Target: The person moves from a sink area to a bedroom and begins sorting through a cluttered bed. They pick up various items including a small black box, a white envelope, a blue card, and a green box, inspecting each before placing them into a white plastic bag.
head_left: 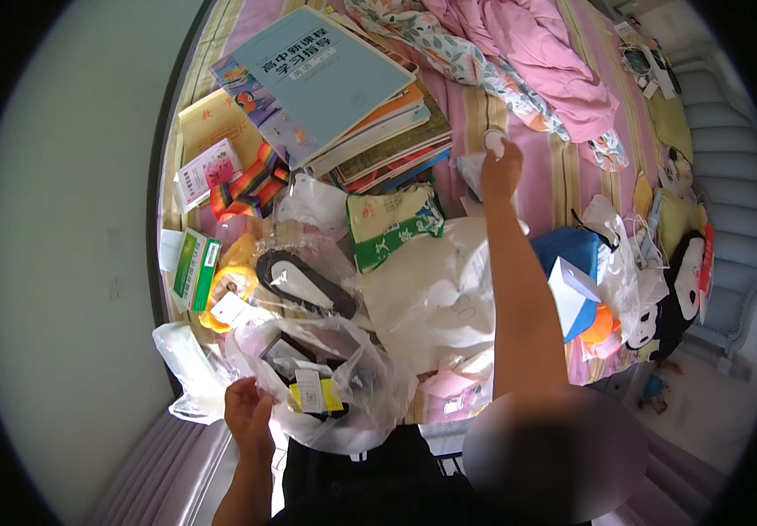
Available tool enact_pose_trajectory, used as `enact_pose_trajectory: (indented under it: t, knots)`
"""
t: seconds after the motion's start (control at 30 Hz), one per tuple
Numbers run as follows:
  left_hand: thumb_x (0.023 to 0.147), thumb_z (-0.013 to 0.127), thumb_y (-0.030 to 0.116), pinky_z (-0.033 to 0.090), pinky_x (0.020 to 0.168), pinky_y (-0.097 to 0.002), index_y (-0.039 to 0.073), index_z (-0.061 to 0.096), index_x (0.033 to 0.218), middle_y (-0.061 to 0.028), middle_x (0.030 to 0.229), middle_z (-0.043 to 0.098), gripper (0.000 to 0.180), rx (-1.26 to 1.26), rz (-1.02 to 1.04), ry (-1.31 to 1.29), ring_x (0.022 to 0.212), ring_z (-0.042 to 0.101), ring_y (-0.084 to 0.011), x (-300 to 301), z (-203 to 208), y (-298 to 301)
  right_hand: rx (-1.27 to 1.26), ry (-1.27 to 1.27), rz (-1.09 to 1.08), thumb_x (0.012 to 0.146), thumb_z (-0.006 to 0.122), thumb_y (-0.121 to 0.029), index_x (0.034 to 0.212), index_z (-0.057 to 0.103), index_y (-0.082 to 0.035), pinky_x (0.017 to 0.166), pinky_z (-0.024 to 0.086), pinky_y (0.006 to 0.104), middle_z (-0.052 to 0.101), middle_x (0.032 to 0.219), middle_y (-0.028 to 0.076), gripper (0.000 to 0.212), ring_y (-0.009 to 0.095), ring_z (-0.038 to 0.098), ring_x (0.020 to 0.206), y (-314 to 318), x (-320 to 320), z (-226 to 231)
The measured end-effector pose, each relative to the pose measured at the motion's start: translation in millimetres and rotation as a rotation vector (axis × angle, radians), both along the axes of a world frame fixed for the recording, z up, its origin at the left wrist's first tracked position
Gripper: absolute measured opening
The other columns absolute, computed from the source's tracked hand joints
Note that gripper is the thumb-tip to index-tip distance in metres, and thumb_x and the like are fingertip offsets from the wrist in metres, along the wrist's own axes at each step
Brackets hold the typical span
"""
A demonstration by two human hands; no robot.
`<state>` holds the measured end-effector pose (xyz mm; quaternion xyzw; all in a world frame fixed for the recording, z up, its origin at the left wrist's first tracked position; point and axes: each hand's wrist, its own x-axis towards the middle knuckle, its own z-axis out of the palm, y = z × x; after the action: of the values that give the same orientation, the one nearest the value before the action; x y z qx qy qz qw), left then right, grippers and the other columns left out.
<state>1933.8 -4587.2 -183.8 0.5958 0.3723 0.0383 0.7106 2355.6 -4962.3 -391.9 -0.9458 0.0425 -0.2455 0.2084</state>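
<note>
A bed with a pink and yellow striped sheet (562, 175) fills the view, crowded with clutter, a pale wall along its left side. The stack of books (343, 96), topped by a large light-blue one, serves as the landmark.

Far below and left of the stack, at the near edge of the bed, the left hand (247, 412) is clenched on the rim of a clear plastic bag (335, 386); the bag bulges open just right of the hand, with small dark items and a yellow-labelled piece inside. Left of the stack and lower lies a green and white box (194, 267), with a rainbow-striped strap (251, 184) between it and the books. Below the stack sits a black, oval-shaped object in clear wrapping (304, 282). Just under the stack's lower right corner lies a green and white packet (393, 223), and below that a large white bag (435, 298).

Immediately right of the stack, the right hand (501, 167) is stretched out over the sheet, its fingers pinching a small white crumpled thing (494, 140), possibly paper or tissue. Up and right of the stack lies a pink blanket (545, 53). Far right and lower, a blue pouch (571, 250) and a black and white plush toy (681, 298) sit near the bed's edge.
</note>
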Motion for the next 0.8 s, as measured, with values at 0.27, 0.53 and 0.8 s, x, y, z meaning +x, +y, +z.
enact_pose_trajectory:
  t: [0.27,0.53,0.8]
  knots:
    - [0.078,0.056,-0.008,0.047,0.077,-0.0254,0.000,0.048,0.109,-0.0066,0.093,0.057,0.033,0.017,-0.055,0.092,0.083,0.056,-0.0116,19,-25,-14,-0.151,0.635,0.007,0.076,0.071,-0.034,0.141,0.033,-0.014,0.097,0.041,0.0434,0.050,0.127,0.019,0.078,0.035,0.046,0.120,-12,63,-14]
    - [0.079,0.056,-0.007,0.046,0.079,-0.0256,0.000,0.049,0.110,-0.0036,0.094,0.053,0.033,0.001,-0.096,0.072,0.085,0.052,-0.0106,36,-29,-25,2.206,0.570,0.502,0.091,0.046,-0.038,0.134,0.036,0.005,0.086,0.053,0.0476,0.039,0.133,0.032,0.061,0.046,0.048,0.117,17,-77,150]
    - [0.081,0.054,-0.007,0.045,0.077,-0.0251,-0.001,0.050,0.112,-0.0025,0.087,0.050,0.032,-0.006,-0.209,-0.005,0.078,0.051,-0.0101,24,-30,-44,2.270,0.802,-0.307,0.098,0.041,-0.036,0.124,0.046,-0.005,0.073,0.057,0.0388,0.058,0.116,0.014,0.041,0.027,0.062,0.097,6,-366,114]
